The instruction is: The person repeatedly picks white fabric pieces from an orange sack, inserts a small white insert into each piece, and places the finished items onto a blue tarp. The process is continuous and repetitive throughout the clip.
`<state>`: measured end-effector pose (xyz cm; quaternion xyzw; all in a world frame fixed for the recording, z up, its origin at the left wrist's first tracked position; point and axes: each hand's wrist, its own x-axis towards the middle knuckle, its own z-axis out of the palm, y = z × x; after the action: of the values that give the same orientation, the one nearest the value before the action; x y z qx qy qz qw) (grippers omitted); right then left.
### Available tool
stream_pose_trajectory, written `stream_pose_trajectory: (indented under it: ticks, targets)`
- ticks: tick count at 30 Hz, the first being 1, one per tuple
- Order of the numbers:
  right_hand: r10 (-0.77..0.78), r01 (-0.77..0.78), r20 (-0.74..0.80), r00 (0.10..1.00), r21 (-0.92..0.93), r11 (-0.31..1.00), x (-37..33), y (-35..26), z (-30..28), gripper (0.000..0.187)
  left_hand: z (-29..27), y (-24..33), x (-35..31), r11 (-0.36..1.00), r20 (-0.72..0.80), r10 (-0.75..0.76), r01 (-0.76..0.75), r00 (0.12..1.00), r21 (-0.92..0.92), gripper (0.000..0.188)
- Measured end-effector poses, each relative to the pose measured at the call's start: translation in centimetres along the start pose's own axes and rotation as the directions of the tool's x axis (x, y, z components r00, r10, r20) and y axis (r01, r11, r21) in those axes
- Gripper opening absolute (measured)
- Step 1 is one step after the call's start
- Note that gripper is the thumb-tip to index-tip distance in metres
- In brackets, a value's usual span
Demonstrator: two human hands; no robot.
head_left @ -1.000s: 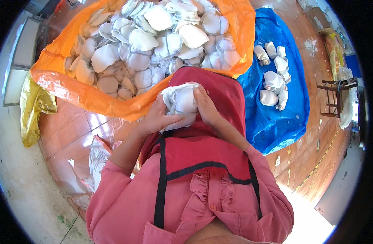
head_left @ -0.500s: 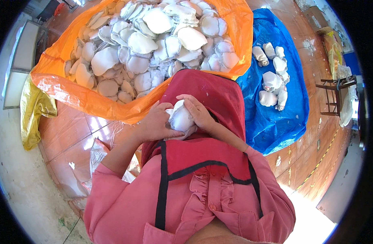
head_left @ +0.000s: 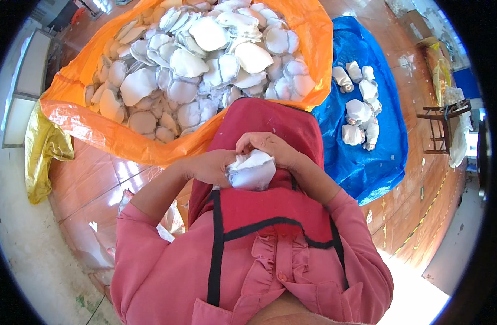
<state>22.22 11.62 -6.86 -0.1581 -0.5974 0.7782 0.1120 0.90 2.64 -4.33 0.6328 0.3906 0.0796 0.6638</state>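
Over my lap, both hands hold one bundle of white, rounded cloth pads (head_left: 252,172) with greyish edges. My left hand (head_left: 211,167) grips its left side, with the fingertips hidden behind it. Along the far edge, my right hand (head_left: 267,147) has its fingers bent and pressed onto the cloth. Beyond my knees, many similar white pads (head_left: 189,63) lie heaped on an orange plastic sheet (head_left: 172,149). To the right, several rolled white bundles (head_left: 359,110) rest on a blue plastic sheet (head_left: 378,168).
A red apron (head_left: 270,208) covers my lap, its front touching the orange sheet. At the left wall lies a yellow sack (head_left: 45,149). A wooden stool (head_left: 440,127) stands at the far right, near a cardboard box (head_left: 416,26). The floor (head_left: 86,189) is reddish tile.
The bundle has been turned in my hands and brought slightly right and nearer. My right hand now bends over its far edge, and my left hand has shifted right.
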Motion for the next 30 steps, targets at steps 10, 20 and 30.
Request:
stream_pose_trajectory:
  ticks: [10, 20, 30]
  targets:
    - [0.163, -0.156, 0.140, 0.977, -0.063, 0.986, 0.8, -0.4, 0.5, 0.036, -0.7, -0.1, 0.8, 0.992, 0.163, 0.011, 0.009, 0.987, -0.124, 0.036]
    - [-0.071, 0.071, 0.005, 0.997, -0.085, 0.994, 0.0, 1.2, 1.6, 0.030, -1.4, -2.7, 0.6, 0.960, 0.097, 0.152, -0.123, 0.984, -0.251, 0.053]
    - [0.062, -0.034, 0.071, 0.996, -0.349, 0.936, -1.1, 0.4, 0.7, 0.040, 0.2, -4.0, 0.9, 0.866, -0.249, 0.410, -0.460, 0.877, -0.196, 0.059]
